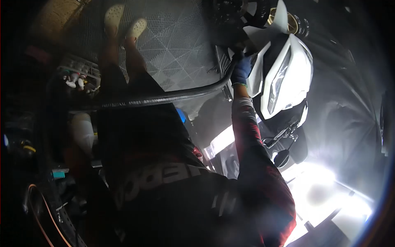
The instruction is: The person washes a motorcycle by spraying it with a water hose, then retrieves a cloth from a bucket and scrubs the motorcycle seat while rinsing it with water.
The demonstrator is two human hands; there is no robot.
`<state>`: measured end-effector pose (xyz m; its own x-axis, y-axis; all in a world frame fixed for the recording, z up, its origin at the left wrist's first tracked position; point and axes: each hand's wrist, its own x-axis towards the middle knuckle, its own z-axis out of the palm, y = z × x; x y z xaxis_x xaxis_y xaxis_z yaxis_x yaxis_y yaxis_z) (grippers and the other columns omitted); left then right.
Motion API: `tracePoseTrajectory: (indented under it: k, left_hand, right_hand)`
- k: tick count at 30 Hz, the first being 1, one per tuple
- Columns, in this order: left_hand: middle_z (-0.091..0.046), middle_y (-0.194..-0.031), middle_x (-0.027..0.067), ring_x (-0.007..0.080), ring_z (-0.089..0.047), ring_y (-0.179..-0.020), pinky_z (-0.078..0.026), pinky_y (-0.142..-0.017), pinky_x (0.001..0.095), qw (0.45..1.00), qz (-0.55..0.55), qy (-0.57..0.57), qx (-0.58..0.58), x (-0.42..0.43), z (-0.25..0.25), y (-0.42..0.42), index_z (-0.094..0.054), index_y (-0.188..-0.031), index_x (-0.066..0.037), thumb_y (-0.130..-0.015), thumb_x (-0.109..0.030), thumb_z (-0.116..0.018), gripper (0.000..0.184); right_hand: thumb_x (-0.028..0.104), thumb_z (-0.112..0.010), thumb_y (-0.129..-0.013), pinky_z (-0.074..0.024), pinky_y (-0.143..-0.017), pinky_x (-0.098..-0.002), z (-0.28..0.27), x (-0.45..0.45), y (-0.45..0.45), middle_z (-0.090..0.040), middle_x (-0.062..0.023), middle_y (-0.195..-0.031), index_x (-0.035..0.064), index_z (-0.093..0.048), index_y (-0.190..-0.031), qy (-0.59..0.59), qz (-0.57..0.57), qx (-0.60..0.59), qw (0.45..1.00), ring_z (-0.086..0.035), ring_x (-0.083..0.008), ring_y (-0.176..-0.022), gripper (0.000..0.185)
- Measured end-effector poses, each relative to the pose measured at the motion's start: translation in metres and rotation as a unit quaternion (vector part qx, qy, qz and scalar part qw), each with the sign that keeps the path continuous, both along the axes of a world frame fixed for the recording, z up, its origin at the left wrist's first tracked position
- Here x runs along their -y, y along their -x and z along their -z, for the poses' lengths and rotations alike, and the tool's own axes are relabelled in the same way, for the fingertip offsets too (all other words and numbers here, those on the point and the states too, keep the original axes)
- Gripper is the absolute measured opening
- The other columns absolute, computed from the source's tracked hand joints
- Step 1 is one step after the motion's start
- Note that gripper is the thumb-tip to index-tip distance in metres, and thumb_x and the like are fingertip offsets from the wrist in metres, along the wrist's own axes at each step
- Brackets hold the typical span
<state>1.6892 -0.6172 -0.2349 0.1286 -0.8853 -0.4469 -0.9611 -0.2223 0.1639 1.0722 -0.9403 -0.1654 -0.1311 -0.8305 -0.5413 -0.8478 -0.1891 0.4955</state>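
My right hand (241, 71), in a blue glove, is closed around the end of a thick black hose (164, 97) with "PROFESSIONAL SERIES" lettering. It reaches beside the front of a white and black motorcycle (288, 78), close to its white bodywork and just below the dark wheel (242, 12). What lies at the hose's tip is hidden by shadow and my glove. From there the hose curves left across my legs into darkness. I cannot make out my left hand in the dark left side.
Bottles stand in a crate (80, 64) on the left, with a pale bottle-like thing (82, 131) below it. Patterned floor tiles (177, 45) lie under my light clogs (138, 29). A bright light (317, 189) glares at lower right. A dark sheet (345, 82) hangs beyond the motorcycle.
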Motion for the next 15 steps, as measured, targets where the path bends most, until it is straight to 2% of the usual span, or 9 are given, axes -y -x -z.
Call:
tracePoseTrajectory:
  k: [2, 4, 6, 7, 12, 14, 15]
  left_hand:
    - [-0.054, -0.135, 0.0115, 0.0220, -0.054, -0.121, -0.044, -0.102, 0.0321, 1.000, 0.008, -0.017, 0.012, -0.012, 0.002, 0.011, -0.045, -0.140, -0.003, -0.102, -0.020, -0.046, 0.042]
    - [-0.053, -0.136, 0.0107, 0.0211, -0.053, -0.122, -0.044, -0.102, 0.0314, 0.999, 0.017, -0.030, 0.022, -0.021, 0.002, 0.022, -0.045, -0.140, -0.004, -0.102, -0.020, -0.046, 0.042]
    - [-0.053, -0.137, 0.0099, 0.0203, -0.053, -0.123, -0.044, -0.102, 0.0307, 0.998, 0.025, -0.042, 0.037, -0.032, 0.003, 0.029, -0.044, -0.141, -0.004, -0.102, -0.021, -0.045, 0.042]
    - [-0.053, -0.138, 0.0095, 0.0199, -0.053, -0.124, -0.044, -0.102, 0.0304, 0.997, 0.027, -0.048, 0.046, -0.036, 0.000, 0.031, -0.044, -0.141, -0.005, -0.102, -0.021, -0.045, 0.042]
    - [-0.052, -0.140, 0.0074, 0.0178, -0.052, -0.126, -0.044, -0.102, 0.0286, 0.991, 0.039, -0.075, 0.103, -0.058, -0.015, 0.036, -0.044, -0.142, -0.006, -0.102, -0.023, -0.045, 0.043]
    - [-0.051, -0.141, 0.0066, 0.0170, -0.052, -0.127, -0.044, -0.102, 0.0279, 0.982, 0.062, -0.096, 0.153, -0.069, -0.016, 0.033, -0.044, -0.142, -0.007, -0.103, -0.023, -0.045, 0.043]
    - [-0.051, -0.142, 0.0062, 0.0166, -0.051, -0.127, -0.044, -0.103, 0.0275, 0.964, 0.102, -0.126, 0.211, -0.078, -0.017, 0.032, -0.044, -0.143, -0.008, -0.103, -0.023, -0.045, 0.043]
  right_hand:
    - [0.033, -0.056, -0.089, -0.0547, -0.079, -0.0481, 0.009, 0.003, 0.011, -0.061, -0.0217, -0.105, 0.0139, -0.063, -0.107, 0.029, -0.009, -0.016, 0.999, -0.064, -0.0404, -0.097, 0.027]
    - [0.038, -0.056, -0.088, -0.0547, -0.081, -0.0476, 0.026, 0.007, 0.059, -0.058, -0.0241, -0.111, 0.0149, -0.061, -0.113, 0.003, -0.009, -0.029, 1.000, -0.064, -0.0407, -0.099, 0.034]
    - [0.040, -0.054, -0.089, -0.0547, -0.082, -0.0472, 0.036, 0.007, 0.088, -0.055, -0.0269, -0.118, 0.0176, -0.057, -0.124, 0.019, -0.025, 0.022, 0.999, -0.065, -0.0411, -0.099, 0.041]
    - [0.038, -0.055, -0.089, -0.0547, -0.083, -0.0470, 0.034, 0.008, 0.076, -0.051, -0.0289, -0.125, 0.0227, -0.054, -0.131, 0.021, -0.005, -0.022, 1.000, -0.065, -0.0420, -0.097, 0.045]
    - [0.036, -0.059, -0.087, -0.0547, -0.082, -0.0473, 0.026, 0.004, 0.052, -0.046, -0.0292, -0.131, 0.0277, -0.053, -0.133, 0.036, 0.035, -0.014, 0.999, -0.065, -0.0423, -0.098, 0.047]
    - [0.036, -0.059, -0.086, -0.0552, -0.080, -0.0479, 0.030, -0.004, 0.070, -0.047, -0.0290, -0.130, 0.0295, -0.053, -0.133, 0.087, 0.009, 0.127, 0.988, -0.065, -0.0425, -0.095, 0.047]
    - [0.036, -0.059, -0.086, -0.0552, -0.080, -0.0479, 0.026, -0.006, 0.066, -0.047, -0.0290, -0.130, 0.0295, -0.053, -0.133, 0.088, 0.007, 0.128, 0.988, -0.065, -0.0425, -0.095, 0.047]
